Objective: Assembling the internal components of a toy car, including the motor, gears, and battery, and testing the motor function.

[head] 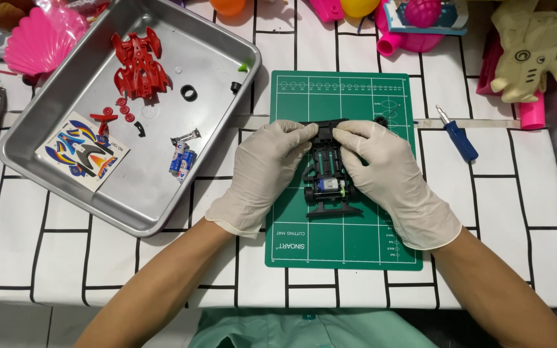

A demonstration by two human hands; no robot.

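Observation:
A black toy car chassis with a small silver motor lies on a green cutting mat. My left hand and my right hand, both in white gloves, grip the far end of the chassis from either side, fingertips pinched on its front. The rear of the chassis and its wheel show between my hands.
A metal tray at left holds a red car body, small red parts, a sticker sheet, batteries and a black tyre. A blue screwdriver lies right of the mat. Colourful toys line the far edge.

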